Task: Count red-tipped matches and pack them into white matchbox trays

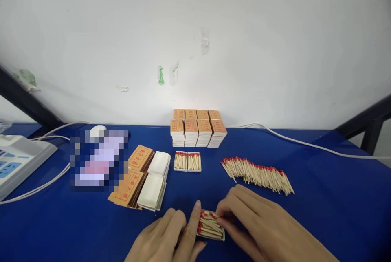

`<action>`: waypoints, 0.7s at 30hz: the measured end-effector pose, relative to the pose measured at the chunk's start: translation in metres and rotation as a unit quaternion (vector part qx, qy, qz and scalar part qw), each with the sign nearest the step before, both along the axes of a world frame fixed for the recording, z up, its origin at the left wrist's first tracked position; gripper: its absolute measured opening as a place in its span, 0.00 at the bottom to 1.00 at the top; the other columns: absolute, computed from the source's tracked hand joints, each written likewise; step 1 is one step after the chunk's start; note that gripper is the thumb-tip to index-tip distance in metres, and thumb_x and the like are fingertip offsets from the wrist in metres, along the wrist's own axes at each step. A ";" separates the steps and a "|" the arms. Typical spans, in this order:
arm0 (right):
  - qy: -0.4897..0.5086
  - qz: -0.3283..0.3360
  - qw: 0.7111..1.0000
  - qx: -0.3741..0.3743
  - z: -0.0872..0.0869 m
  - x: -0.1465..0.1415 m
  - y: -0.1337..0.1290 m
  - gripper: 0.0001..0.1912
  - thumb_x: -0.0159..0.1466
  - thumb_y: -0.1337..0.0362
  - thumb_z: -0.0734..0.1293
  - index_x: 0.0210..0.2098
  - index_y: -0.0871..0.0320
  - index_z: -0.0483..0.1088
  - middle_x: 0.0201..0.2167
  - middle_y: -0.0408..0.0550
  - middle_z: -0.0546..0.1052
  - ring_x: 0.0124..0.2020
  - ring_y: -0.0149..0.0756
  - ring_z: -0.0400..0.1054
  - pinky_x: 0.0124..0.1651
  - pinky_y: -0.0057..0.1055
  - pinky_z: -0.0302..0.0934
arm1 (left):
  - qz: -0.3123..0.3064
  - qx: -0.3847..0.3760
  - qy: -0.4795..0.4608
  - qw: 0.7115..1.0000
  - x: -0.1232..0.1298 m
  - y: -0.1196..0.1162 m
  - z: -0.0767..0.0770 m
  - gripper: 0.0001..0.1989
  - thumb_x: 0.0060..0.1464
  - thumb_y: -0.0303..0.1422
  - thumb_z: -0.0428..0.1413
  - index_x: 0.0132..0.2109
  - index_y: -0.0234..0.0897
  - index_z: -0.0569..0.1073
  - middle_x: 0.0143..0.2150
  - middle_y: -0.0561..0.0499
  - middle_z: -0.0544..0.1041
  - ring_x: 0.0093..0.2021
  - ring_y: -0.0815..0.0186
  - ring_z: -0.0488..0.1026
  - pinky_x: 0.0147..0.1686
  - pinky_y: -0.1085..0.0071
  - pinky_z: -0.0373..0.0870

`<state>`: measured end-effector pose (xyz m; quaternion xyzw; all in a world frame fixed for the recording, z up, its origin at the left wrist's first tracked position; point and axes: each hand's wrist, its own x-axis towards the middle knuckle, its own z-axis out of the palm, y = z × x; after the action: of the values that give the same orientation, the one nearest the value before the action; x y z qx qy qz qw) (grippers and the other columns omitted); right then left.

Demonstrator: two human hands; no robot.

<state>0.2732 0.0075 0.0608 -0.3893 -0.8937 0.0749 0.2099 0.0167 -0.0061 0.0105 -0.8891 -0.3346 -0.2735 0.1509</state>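
Observation:
A small white tray of red-tipped matches lies on the blue table between my hands. My left hand rests at its left side, the index finger stretched along the edge and the thumb near the lower corner. On the right side, the fingertips of my right hand are pinched over the upper right part of the tray; what they hold is too small to make out. Two filled matchbox trays stand side by side farther back. To the right lies a long loose pile of matches.
Stacked orange matchboxes stand against the wall. Orange sleeves and white trays are piled left of centre. Farther left are a blurred-out phone-like object, a white mouse, cables and a white device.

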 end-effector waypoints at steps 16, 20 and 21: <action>-0.034 0.028 0.999 -0.030 -0.003 0.001 0.001 0.13 0.76 0.76 0.66 0.40 0.51 0.71 0.38 0.43 0.81 0.36 0.34 0.80 0.34 0.27 0.70 | -0.003 -0.084 -0.037 0.996 -0.001 0.003 0.002 0.20 0.87 0.39 0.43 0.68 0.31 0.72 0.38 0.52 0.81 0.30 0.65 0.85 0.29 0.70 0.83; -0.054 0.035 0.998 -0.003 -0.006 -0.001 -0.001 0.12 0.78 0.75 0.64 0.41 0.53 0.72 0.37 0.44 0.79 0.36 0.35 0.78 0.36 0.28 0.70 | -0.004 -0.110 -0.046 0.993 -0.003 0.004 0.002 0.19 0.87 0.40 0.43 0.67 0.34 0.71 0.40 0.52 0.81 0.33 0.64 0.86 0.30 0.69 0.83; -0.059 0.035 0.998 -0.002 -0.008 -0.001 -0.001 0.13 0.79 0.75 0.63 0.41 0.53 0.73 0.37 0.44 0.79 0.36 0.35 0.78 0.36 0.29 0.70 | -0.009 -0.115 -0.045 0.992 -0.003 0.003 0.001 0.19 0.87 0.40 0.43 0.67 0.35 0.71 0.40 0.52 0.81 0.33 0.64 0.86 0.29 0.69 0.83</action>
<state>0.2718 0.0065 0.0533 -0.3620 -0.9176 0.0609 0.1528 0.0137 -0.0027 0.0114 -0.8902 -0.3622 -0.2746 0.0295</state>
